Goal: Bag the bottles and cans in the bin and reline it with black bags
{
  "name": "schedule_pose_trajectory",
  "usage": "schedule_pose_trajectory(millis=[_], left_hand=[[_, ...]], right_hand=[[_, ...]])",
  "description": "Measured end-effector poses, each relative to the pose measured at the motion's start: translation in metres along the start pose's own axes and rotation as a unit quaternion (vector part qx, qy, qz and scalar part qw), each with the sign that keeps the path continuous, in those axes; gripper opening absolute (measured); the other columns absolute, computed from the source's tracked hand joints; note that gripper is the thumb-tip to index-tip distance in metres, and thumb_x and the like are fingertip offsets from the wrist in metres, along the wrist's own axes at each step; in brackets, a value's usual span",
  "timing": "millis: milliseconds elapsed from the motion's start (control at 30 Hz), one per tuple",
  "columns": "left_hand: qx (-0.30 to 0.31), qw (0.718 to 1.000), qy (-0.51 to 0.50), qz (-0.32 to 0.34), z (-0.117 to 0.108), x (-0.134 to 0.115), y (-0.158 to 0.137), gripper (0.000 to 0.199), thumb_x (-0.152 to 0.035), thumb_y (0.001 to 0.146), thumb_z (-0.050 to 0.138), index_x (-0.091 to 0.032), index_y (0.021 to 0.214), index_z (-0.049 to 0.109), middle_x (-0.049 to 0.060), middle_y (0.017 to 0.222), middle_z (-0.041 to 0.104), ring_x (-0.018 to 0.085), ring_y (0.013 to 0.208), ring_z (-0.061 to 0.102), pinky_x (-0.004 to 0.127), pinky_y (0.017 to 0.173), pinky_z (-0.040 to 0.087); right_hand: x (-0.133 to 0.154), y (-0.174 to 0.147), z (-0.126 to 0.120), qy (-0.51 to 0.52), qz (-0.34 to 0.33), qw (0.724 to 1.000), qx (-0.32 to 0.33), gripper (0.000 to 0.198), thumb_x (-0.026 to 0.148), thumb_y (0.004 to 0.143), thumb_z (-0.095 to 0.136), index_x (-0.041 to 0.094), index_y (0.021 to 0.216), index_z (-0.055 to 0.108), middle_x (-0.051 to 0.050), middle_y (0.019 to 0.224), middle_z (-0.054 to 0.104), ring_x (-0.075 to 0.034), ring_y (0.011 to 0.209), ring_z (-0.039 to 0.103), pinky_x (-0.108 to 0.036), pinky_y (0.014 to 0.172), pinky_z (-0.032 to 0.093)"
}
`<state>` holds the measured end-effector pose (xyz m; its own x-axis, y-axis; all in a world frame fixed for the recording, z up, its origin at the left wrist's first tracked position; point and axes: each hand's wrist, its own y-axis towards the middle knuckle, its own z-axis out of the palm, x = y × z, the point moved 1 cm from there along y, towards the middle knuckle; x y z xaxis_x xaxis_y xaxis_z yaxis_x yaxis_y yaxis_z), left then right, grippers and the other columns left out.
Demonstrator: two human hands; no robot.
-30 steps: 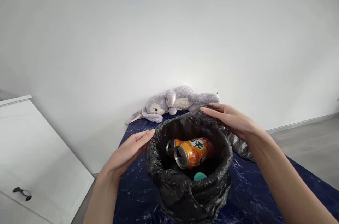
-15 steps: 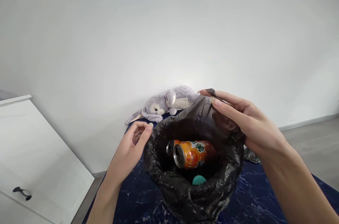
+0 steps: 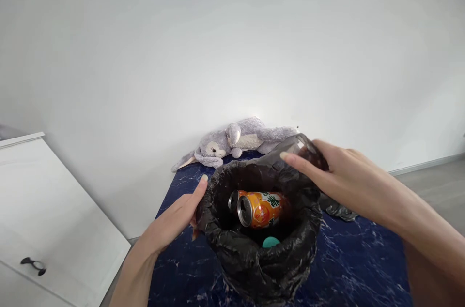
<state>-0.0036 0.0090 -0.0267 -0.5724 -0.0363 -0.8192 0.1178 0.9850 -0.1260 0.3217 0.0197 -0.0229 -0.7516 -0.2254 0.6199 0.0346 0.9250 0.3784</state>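
Observation:
A black garbage bag [image 3: 261, 268] lines a round container, its top folded outward over the rim. Inside lie an orange soda can [image 3: 265, 207] with its opened top toward the left, a second can [image 3: 233, 200] partly behind it, and something with a round teal top [image 3: 271, 242]. My left hand [image 3: 181, 217] grips the bag at the left rim, thumb up along the edge and fingers mostly hidden behind the plastic. At the far right rim my right hand [image 3: 327, 166] holds the bag's edge, thumb on the inner side and fingers behind the thin film.
The container stands on a dark blue marbled tabletop [image 3: 356, 268]. Against the white wall [image 3: 232, 45] lies a grey plush bunny [image 3: 232, 140]. Crumpled dark plastic [image 3: 339, 207] rests on the table at right. A white cabinet [image 3: 54, 220] with a black handle stands at left.
My right hand has lowered the raised bag edge outward over the rim. My left hand, earlier beside the rim, has moved down and taken hold of the bag's left side.

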Motion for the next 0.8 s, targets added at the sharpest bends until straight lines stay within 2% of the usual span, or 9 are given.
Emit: schedule_pose_trajectory(millis=[67, 133, 233, 333, 467, 567, 700, 733, 800], left_hand=[[0.039, 0.998, -0.038, -0.033, -0.002, 0.001, 0.002, 0.067, -0.075, 0.094, 0.063, -0.026, 0.057, 0.038, -0.006, 0.047, 0.035, 0.012, 0.043, 0.033, 0.025, 0.046, 0.038], [0.045, 0.996, -0.067, -0.040, -0.005, 0.003, 0.005, 0.066, -0.074, 0.090, 0.071, -0.026, 0.062, 0.037, -0.011, 0.044, 0.023, 0.009, 0.039, 0.018, 0.022, 0.040, 0.023], [0.038, 0.997, -0.070, -0.024, -0.008, 0.004, 0.006, 0.061, -0.075, 0.092, 0.070, -0.025, 0.067, 0.047, -0.012, 0.041, 0.024, 0.008, 0.036, 0.016, 0.021, 0.038, 0.016], [-0.005, 0.997, -0.072, 0.016, -0.007, 0.002, 0.005, 0.057, -0.070, 0.092, 0.072, -0.023, 0.068, 0.052, -0.011, 0.044, 0.028, 0.008, 0.038, 0.021, 0.021, 0.039, 0.022], [-0.095, 0.989, -0.086, 0.076, -0.001, -0.003, 0.000, 0.056, -0.067, 0.091, 0.072, -0.023, 0.064, 0.053, -0.004, 0.054, 0.045, 0.012, 0.048, 0.040, 0.026, 0.047, 0.038], [-0.154, 0.979, -0.071, 0.112, 0.004, -0.005, -0.005, 0.056, -0.068, 0.090, 0.070, -0.023, 0.061, 0.053, -0.001, 0.059, 0.052, 0.017, 0.056, 0.049, 0.030, 0.055, 0.045], [-0.178, 0.969, -0.085, 0.151, -0.002, -0.006, -0.007, 0.059, -0.068, 0.092, 0.067, -0.025, 0.058, 0.046, -0.001, 0.056, 0.047, 0.017, 0.052, 0.045, 0.032, 0.054, 0.046], [-0.185, 0.966, -0.090, 0.158, -0.006, -0.006, -0.006, 0.059, -0.070, 0.094, 0.064, -0.025, 0.060, 0.045, -0.001, 0.058, 0.046, 0.017, 0.053, 0.044, 0.031, 0.053, 0.046], [-0.199, 0.967, -0.069, 0.143, -0.015, -0.002, -0.001, 0.057, -0.074, 0.096, 0.058, -0.026, 0.068, 0.049, -0.001, 0.064, 0.052, 0.019, 0.059, 0.047, 0.030, 0.055, 0.046]], right_hand=[[0.001, 0.002, 0.001, 0.017, -0.042, 0.997, 0.060, 0.062, 0.086, 0.095, 0.053, 0.025, 0.085, 0.060, -0.004, 0.067, 0.065, -0.022, 0.058, 0.057, -0.035, 0.053, 0.040], [0.004, 0.005, 0.001, 0.060, -0.077, 0.990, 0.097, 0.055, 0.079, 0.095, 0.061, 0.025, 0.083, 0.061, -0.004, 0.072, 0.067, -0.021, 0.061, 0.058, -0.034, 0.053, 0.039], [0.007, 0.009, 0.002, 0.118, -0.100, 0.982, 0.110, 0.045, 0.067, 0.093, 0.070, 0.024, 0.082, 0.060, -0.002, 0.072, 0.063, -0.018, 0.062, 0.055, -0.032, 0.051, 0.038], [0.008, 0.015, 0.004, 0.201, -0.091, 0.970, 0.098, 0.038, 0.058, 0.091, 0.076, 0.023, 0.084, 0.061, -0.001, 0.076, 0.064, -0.018, 0.068, 0.057, -0.029, 0.055, 0.043], [0.008, 0.022, 0.010, 0.339, -0.031, 0.939, 0.053, 0.036, 0.049, 0.082, 0.086, 0.022, 0.090, 0.064, -0.001, 0.079, 0.066, -0.016, 0.068, 0.059, -0.025, 0.053, 0.047], [0.009, 0.025, 0.016, 0.447, 0.031, 0.893, 0.029, 0.041, 0.043, 0.073, 0.094, 0.023, 0.089, 0.062, 0.001, 0.074, 0.065, -0.015, 0.062, 0.059, -0.025, 0.050, 0.050], [0.004, 0.029, 0.016, 0.559, 0.066, 0.826, -0.012, 0.047, 0.031, 0.065, 0.099, 0.026, 0.088, 0.058, 0.004, 0.074, 0.062, -0.013, 0.062, 0.060, -0.023, 0.052, 0.052], [0.002, 0.030, 0.014, 0.565, 0.065, 0.822, -0.027, 0.047, 0.030, 0.065, 0.098, 0.026, 0.087, 0.057, 0.004, 0.074, 0.060, -0.013, 0.061, 0.058, -0.022, 0.050, 0.050], [-0.004, 0.031, 0.009, 0.535, 0.048, 0.841, -0.060, 0.043, 0.034, 0.072, 0.094, 0.027, 0.087, 0.054, 0.004, 0.072, 0.056, -0.013, 0.058, 0.053, -0.023, 0.047, 0.046]])
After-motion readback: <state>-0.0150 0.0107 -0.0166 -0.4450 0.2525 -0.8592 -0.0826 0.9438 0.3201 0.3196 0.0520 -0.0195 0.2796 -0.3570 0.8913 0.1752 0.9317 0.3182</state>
